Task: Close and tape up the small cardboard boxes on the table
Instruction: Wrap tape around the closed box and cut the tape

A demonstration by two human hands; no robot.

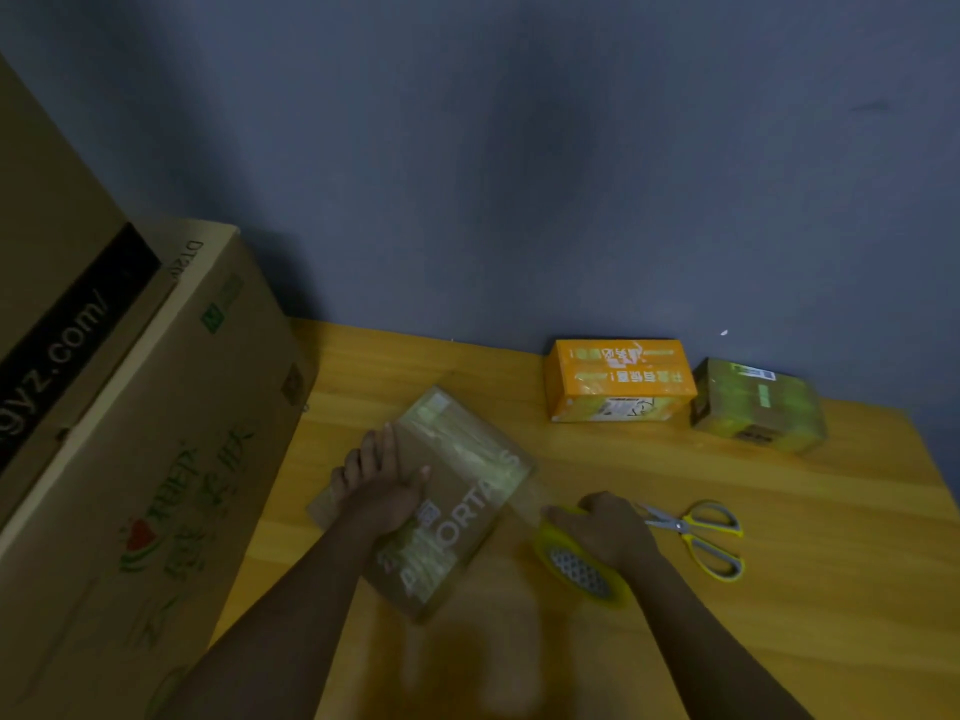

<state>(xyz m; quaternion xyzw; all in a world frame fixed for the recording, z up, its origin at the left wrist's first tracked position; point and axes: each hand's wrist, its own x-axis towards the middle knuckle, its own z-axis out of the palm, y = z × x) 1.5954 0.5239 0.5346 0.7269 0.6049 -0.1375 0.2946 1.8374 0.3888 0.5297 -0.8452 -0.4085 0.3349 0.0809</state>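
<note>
My left hand (382,493) rests on the top face of the brown cardboard box (441,501), fingers extended and lying flat toward its far-left edge, thumb spread across the top; it holds the box against the counter (779,589) and grips nothing. My right hand (605,527) is curled around the yellow tape dispenser (582,561), which sits on the counter just beside the box's right-hand edge. A clear strip of tape (524,491) appears to run from the dispenser up to the near-right corner of the box, though blur makes its exact attachment hard to confirm. The governing relation: the box lies diagonally in front of me, its long axis running from near-centre to far-left, and the dispenser is off its right side, so the right hand is the one positioned to draw tape while the left is nearer the box and serves as the clamp. I judge the next pull must run across or along that top face, away from the pinning hand. The scissors (693,537) lie on the counter just right of my right hand, blades pointing toward it. Two further small boxes, an orange box (618,379) and a tape-wrapped brown box (758,405), stand at the far edge against the wall, well apart from my hands. Large cartons (130,433) occupy the left.
</note>
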